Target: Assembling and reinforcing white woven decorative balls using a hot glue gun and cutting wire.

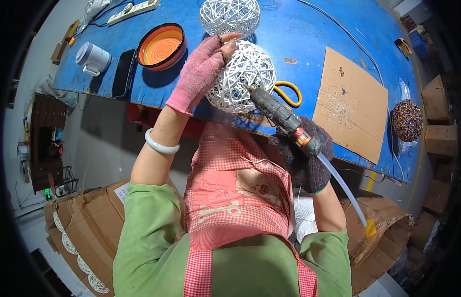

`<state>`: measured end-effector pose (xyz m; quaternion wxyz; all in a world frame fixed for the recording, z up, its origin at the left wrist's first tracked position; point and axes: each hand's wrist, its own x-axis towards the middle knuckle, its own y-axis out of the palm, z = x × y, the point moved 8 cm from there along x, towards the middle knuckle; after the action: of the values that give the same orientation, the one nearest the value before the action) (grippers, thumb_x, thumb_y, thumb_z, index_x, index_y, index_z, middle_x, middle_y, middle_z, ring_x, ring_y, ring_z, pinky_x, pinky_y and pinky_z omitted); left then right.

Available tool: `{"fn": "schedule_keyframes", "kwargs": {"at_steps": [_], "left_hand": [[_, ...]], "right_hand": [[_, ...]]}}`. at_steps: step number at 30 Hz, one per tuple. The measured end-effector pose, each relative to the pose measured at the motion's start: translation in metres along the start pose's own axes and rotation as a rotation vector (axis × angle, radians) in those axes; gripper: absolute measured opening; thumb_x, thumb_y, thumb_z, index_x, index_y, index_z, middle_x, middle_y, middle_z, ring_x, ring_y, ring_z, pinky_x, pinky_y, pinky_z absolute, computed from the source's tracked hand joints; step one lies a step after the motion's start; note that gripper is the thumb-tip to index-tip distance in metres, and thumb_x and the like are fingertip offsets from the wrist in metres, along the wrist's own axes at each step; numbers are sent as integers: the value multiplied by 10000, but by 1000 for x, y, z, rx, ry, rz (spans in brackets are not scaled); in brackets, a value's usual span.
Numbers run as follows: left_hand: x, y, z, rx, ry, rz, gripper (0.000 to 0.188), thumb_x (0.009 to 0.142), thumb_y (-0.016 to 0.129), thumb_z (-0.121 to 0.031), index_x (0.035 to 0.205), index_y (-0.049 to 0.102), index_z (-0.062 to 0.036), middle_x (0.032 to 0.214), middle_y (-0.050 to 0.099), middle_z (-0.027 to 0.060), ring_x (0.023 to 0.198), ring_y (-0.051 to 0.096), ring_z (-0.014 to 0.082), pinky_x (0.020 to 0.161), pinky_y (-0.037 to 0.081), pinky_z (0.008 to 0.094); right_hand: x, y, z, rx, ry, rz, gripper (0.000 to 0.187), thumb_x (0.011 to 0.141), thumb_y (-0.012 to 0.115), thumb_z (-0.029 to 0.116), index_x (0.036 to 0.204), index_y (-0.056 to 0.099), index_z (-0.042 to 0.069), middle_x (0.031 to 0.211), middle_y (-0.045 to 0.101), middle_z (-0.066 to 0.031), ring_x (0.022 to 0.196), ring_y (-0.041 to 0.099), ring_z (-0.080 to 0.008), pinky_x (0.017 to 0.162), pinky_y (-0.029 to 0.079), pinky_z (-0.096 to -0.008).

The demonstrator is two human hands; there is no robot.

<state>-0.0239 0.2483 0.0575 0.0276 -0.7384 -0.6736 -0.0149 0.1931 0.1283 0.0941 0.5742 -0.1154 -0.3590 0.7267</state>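
Note:
My left hand point(203, 67), in a pink fingerless glove, grips the upper left side of a white openwork ball point(248, 69) at the table's near edge. My right hand point(307, 158) wears a dark knitted glove and is closed around a hot glue gun point(277, 111). The gun's nozzle is at the ball's right side; whether it touches the strands I cannot tell. A pale glue stick point(344, 190) trails out of its back end. Beside the ball lies a yellow loop handle point(288, 94), its other part hidden. A second white openwork ball point(230, 17) sits just beyond.
On the blue table point(300, 34) are an orange bowl point(162, 47), a dark phone point(123, 73), a white mug point(93, 58) and a power strip point(134, 12). To the right lie a cardboard sheet point(352, 106) and a dark speckled ball point(408, 120). Cardboard boxes point(92, 222) flank me.

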Motion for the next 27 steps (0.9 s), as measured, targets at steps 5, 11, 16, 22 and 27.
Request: {"fn": "schedule_keyframes", "kwargs": {"at_steps": [5,11,16,22,27], "left_hand": [[-5,5,-37,312,394,-60,254,973,593,-232,1148,679,-69,1062,553,-11,851,503,47,760,418,194],[-3,15,-30,224,123,-47,293,887,715,-296,977,618,-35,885,610,18,779,610,67,699,496,242],[1,12,-30,262,151,-69,397,799,796,-330,966,569,-52,915,614,33,744,605,76,680,505,245],[6,-3,-15,196,114,-110,385,813,781,-323,999,571,-59,889,624,19,756,592,72,699,495,231],[3,2,-18,192,110,-100,386,817,778,-318,1014,567,-61,868,617,18,752,592,69,681,496,228]], "right_hand": [[-7,2,-32,159,210,-67,196,845,665,23,1031,604,12,880,650,-55,798,606,-117,720,502,-273],[-16,17,-51,371,351,-16,204,895,652,97,1067,583,12,975,660,-73,852,599,-123,755,501,-283],[-19,22,-55,352,311,10,237,903,651,94,1114,575,15,1028,656,-80,876,596,-122,776,505,-276],[-8,15,-41,296,263,-39,282,860,702,60,1119,600,11,982,684,-62,856,617,-110,760,511,-264],[6,14,-27,202,115,-112,200,837,721,42,1018,638,18,860,693,-60,764,636,-111,700,523,-266]]}}
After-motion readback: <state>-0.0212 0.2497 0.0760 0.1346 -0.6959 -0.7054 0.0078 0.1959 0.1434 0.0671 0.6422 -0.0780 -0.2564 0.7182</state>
